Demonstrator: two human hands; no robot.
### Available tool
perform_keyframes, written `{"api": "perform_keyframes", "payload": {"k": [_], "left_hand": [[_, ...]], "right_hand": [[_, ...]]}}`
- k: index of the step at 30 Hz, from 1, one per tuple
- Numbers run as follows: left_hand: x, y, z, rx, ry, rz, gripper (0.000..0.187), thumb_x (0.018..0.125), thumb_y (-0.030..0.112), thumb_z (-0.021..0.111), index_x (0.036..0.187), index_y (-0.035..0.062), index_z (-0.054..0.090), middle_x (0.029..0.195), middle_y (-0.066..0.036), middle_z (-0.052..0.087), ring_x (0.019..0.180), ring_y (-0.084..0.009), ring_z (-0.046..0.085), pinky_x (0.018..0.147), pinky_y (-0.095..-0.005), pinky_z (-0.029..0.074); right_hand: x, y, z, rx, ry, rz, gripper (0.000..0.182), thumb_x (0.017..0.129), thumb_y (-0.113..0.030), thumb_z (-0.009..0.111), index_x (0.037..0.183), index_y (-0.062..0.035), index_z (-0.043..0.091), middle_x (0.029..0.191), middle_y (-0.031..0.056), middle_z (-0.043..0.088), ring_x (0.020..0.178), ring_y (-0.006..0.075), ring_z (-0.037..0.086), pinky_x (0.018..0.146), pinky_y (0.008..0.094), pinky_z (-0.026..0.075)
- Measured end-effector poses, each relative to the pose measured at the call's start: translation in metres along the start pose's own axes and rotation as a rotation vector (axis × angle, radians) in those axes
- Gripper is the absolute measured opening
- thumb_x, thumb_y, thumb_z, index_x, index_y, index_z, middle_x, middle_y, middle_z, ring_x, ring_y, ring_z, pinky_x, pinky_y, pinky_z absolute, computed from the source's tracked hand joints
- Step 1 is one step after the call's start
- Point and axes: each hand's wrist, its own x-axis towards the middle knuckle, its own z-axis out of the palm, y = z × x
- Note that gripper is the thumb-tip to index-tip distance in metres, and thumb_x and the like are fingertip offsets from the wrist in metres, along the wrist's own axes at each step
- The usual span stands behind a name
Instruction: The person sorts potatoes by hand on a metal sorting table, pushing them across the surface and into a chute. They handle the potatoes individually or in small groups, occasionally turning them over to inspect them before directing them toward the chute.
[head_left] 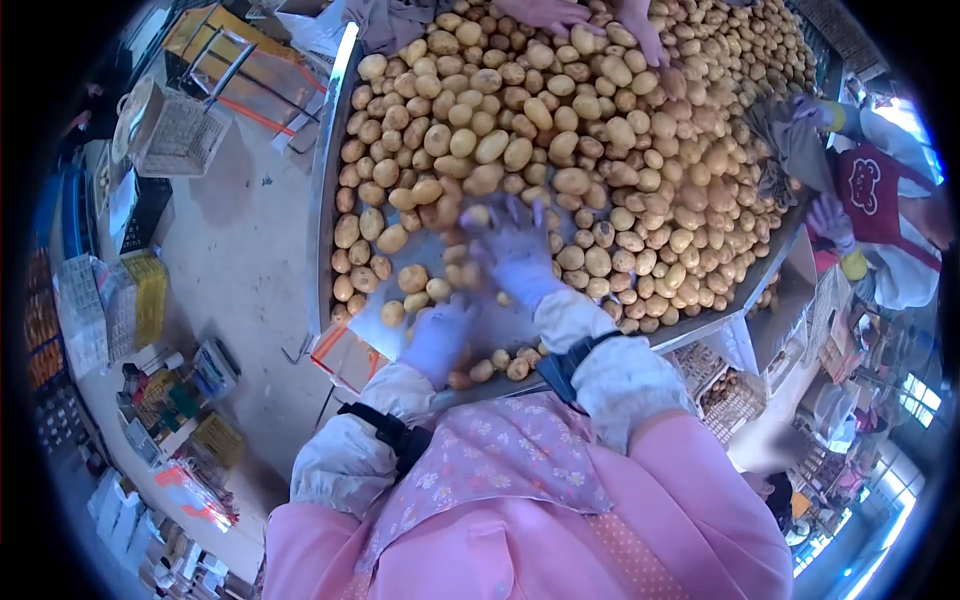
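Many round, yellow-brown potatoes (517, 153) lie heaped on a large metal-edged table (330, 190). My right hand (512, 248), gloved in pale purple, is spread over the potatoes at the near middle of the heap, its fingers apart and blurred. Lower and to the left, my left hand (440, 335), in a similar glove, rests low over the table surface beside a few potatoes. Its fingers are smeared by motion, and whether they hold anything is hidden.
Another person's bare hands (645, 30) touch the potatoes at the far edge. At the right, a co-worker in a red apron (868, 185) has gloved hands at the table's side. Crates (185, 135) stand on the floor at left; a basket (735, 392) is below the near right edge.
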Motion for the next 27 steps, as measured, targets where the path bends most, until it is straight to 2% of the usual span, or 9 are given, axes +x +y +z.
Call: {"api": "perform_keyframes", "payload": {"k": [4, 6, 8, 12, 14, 18, 20, 22, 27], "left_hand": [[-0.027, -0.011, -0.009, -0.212, -0.007, -0.162, 0.029, 0.086, 0.016, 0.066, 0.115, 0.0130, 0.064, 0.110, -0.015, 0.061, 0.095, -0.0370, 0.067, 0.078, -0.0477, 0.055], [-0.022, -0.020, -0.010, -0.330, 0.541, -0.200, 0.034, 0.082, 0.027, 0.073, 0.111, 0.0128, 0.064, 0.105, -0.017, 0.063, 0.087, -0.0406, 0.067, 0.071, -0.0527, 0.054], [0.007, -0.021, -0.036, -0.441, 0.641, -0.290, 0.031, 0.081, 0.026, 0.073, 0.108, 0.0134, 0.064, 0.104, -0.016, 0.064, 0.085, -0.0395, 0.066, 0.072, -0.0514, 0.054], [0.058, -0.033, -0.050, -0.146, 0.600, -0.176, 0.030, 0.080, 0.025, 0.074, 0.106, 0.0123, 0.066, 0.107, -0.015, 0.065, 0.088, -0.0352, 0.067, 0.075, -0.0479, 0.055], [0.062, -0.031, -0.055, 0.205, 0.300, -0.161, 0.029, 0.081, 0.025, 0.073, 0.106, 0.0123, 0.068, 0.105, -0.012, 0.066, 0.094, -0.0309, 0.067, 0.078, -0.0452, 0.056], [0.066, -0.031, -0.039, 0.262, 0.168, -0.164, 0.024, 0.087, 0.023, 0.067, 0.109, 0.0133, 0.067, 0.103, -0.009, 0.067, 0.099, -0.0321, 0.067, 0.078, -0.0465, 0.056], [0.070, -0.035, -0.025, 0.234, 0.209, -0.147, 0.024, 0.087, 0.024, 0.067, 0.109, 0.0128, 0.066, 0.103, -0.010, 0.067, 0.098, -0.0322, 0.067, 0.078, -0.0473, 0.055], [0.064, -0.034, -0.014, 0.209, 0.240, -0.132, 0.025, 0.088, 0.025, 0.067, 0.109, 0.0123, 0.066, 0.104, -0.011, 0.067, 0.097, -0.0322, 0.067, 0.079, -0.0481, 0.055], [0.052, -0.033, 0.004, -0.120, 0.336, -0.192, 0.024, 0.091, 0.023, 0.064, 0.110, 0.0079, 0.061, 0.109, -0.017, 0.068, 0.092, -0.0355, 0.069, 0.078, -0.0495, 0.054]], "right_hand": [[-0.066, -0.007, 0.010, 0.082, -0.132, -0.095, 0.035, 0.091, -0.036, 0.065, 0.123, -0.0250, 0.066, 0.126, 0.0078, 0.063, 0.126, 0.0320, 0.053, 0.117, 0.0558, 0.030], [-0.095, -0.013, 0.001, 0.040, -0.217, -0.091, 0.034, 0.090, -0.036, 0.066, 0.122, -0.0243, 0.067, 0.121, 0.0068, 0.064, 0.123, 0.0308, 0.054, 0.116, 0.0544, 0.031], [-0.118, -0.017, -0.008, -0.006, -0.298, -0.095, 0.033, 0.089, -0.035, 0.067, 0.120, -0.0236, 0.068, 0.117, 0.0058, 0.065, 0.121, 0.0296, 0.055, 0.116, 0.0530, 0.032], [-0.158, -0.005, -0.023, 0.292, -0.205, -0.001, 0.035, 0.087, -0.032, 0.069, 0.120, -0.0205, 0.067, 0.108, 0.0070, 0.064, 0.114, 0.0293, 0.057, 0.111, 0.0498, 0.039], [-0.177, 0.005, -0.037, 0.487, -0.053, 0.359, 0.036, 0.085, -0.028, 0.071, 0.119, -0.0172, 0.067, 0.111, 0.0073, 0.062, 0.111, 0.0309, 0.057, 0.108, 0.0523, 0.040], [-0.194, 0.047, -0.038, 0.220, -0.010, 0.486, 0.038, 0.087, -0.025, 0.072, 0.123, -0.0154, 0.066, 0.128, 0.0115, 0.059, 0.121, 0.0353, 0.054, 0.107, 0.0534, 0.040], [-0.182, 0.048, -0.043, 0.030, 0.314, 0.403, 0.039, 0.086, -0.024, 0.073, 0.122, -0.0131, 0.066, 0.129, 0.0157, 0.058, 0.123, 0.0372, 0.054, 0.105, 0.0544, 0.042], [-0.169, 0.034, -0.045, 0.042, 0.308, 0.417, 0.041, 0.085, -0.023, 0.074, 0.124, -0.0126, 0.066, 0.137, 0.0168, 0.055, 0.130, 0.0401, 0.050, 0.105, 0.0545, 0.042], [-0.098, 0.005, -0.006, 0.420, 0.326, 0.074, 0.033, 0.090, -0.016, 0.066, 0.124, -0.0139, 0.066, 0.130, 0.0112, 0.064, 0.108, 0.0323, 0.067, 0.090, 0.0448, 0.055]]}}
